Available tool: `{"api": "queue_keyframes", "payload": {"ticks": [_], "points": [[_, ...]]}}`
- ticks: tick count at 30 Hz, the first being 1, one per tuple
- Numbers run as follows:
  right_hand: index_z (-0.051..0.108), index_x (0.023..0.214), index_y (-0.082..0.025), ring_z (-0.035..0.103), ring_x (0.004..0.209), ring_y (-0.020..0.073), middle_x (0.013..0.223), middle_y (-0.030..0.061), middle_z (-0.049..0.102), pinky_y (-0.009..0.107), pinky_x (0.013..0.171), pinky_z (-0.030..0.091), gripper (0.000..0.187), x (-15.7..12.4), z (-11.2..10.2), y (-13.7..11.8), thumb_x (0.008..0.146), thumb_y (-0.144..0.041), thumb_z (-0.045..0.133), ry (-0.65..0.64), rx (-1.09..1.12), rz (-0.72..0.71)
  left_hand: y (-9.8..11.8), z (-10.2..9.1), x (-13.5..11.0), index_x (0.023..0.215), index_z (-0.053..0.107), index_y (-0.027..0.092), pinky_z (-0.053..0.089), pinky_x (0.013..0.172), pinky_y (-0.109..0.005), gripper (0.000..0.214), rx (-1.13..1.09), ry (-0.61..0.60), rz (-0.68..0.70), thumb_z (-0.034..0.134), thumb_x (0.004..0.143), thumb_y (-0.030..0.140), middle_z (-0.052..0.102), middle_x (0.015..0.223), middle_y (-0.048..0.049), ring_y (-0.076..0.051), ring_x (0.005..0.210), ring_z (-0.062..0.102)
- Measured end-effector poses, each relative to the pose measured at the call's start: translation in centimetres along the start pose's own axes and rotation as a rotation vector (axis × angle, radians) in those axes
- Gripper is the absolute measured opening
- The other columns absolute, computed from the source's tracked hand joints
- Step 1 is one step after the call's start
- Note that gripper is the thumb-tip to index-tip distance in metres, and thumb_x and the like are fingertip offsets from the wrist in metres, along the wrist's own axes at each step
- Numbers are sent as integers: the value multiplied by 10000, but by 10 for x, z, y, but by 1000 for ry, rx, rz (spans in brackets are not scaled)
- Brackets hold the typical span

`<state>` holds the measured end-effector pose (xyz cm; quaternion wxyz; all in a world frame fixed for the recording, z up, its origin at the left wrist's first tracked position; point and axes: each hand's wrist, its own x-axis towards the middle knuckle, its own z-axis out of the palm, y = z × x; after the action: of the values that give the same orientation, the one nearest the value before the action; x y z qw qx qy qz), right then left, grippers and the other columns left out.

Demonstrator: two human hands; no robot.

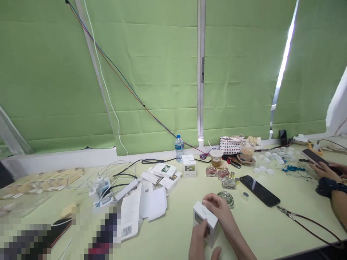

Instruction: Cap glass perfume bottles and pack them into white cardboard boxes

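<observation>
Head view: a small white box point(204, 216) sits low in the middle of the picture, at the near edge of the pale green counter point(260, 231), held between both of the person's hands. The right hand point(221, 213) comes in from the lower right. Its fingers point(210, 199) are curled over the top and far side of the box and closed on it. The left hand point(198, 240) grips the near side from below, with its fingers wrapped against the box's front face. Whether the box rests on the counter or is lifted just off it cannot be told.

Just beyond the right hand lies a round clear glass piece point(227, 198). More glass pieces point(222, 174) lie farther back. A black phone point(259, 190) lies flat to the right, well apart from the box. To the left are flattened white cartons point(151, 204), with a tangle of white chargers and cables point(104, 187) beyond them. Near the back edge stand a water bottle point(179, 148), a stack of white boxes point(189, 167), two lidded cups point(216, 157) and a patterned pouch point(230, 145). White round caps point(267, 162) are scattered to the right. At the far right, a co-worker's hand point(326, 171) holds another phone point(314, 157). Green blinds point(151, 72) cover the windows behind.
</observation>
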<state>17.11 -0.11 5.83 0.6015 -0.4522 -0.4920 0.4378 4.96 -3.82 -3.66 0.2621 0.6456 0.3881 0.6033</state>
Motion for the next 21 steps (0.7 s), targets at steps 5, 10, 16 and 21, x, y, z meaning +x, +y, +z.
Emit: {"api": "queue_keyframes", "payload": {"ticks": [5, 10, 16, 21], "points": [[741, 854, -226, 639, 969, 286, 975, 100, 727, 388, 876, 467, 441, -16, -20, -1, 815, -627, 560, -112, -67, -127, -1, -36, 33, 1217, 555, 207, 507, 921, -404, 412, -11, 75, -160, 578, 816, 300, 641, 1117, -96, -250, 1037, 620], [662, 1163, -341, 510, 1233, 273, 1290, 60, 601, 386, 1048, 360, 371, -38, -24, 12, 823, -489, 650, -216, -326, -235, 15, -59, 62, 1323, 495, 274, 240, 1153, -508, 465, 51, -313, -183, 543, 861, 259, 459, 1458, -79, -275, 1393, 338], [621, 1147, -325, 557, 1152, 210, 1189, 30, 632, 305, 980, 424, 277, -33, -24, 30, 955, -425, 448, -110, -280, -237, 19, -48, 64, 1324, 442, 239, 435, 1019, -418, 468, -237, -550, -254, 534, 870, 311, 561, 1323, -96, -260, 1203, 538], [580, 1137, -279, 606, 1054, 203, 1126, 40, 648, 288, 900, 476, 304, -28, -19, 43, 969, -448, 391, -42, -233, -201, 15, -43, 59, 1294, 448, 257, 490, 926, -357, 587, -252, -511, -337, 480, 742, 59, 495, 1352, -72, -220, 1124, 546]]}}
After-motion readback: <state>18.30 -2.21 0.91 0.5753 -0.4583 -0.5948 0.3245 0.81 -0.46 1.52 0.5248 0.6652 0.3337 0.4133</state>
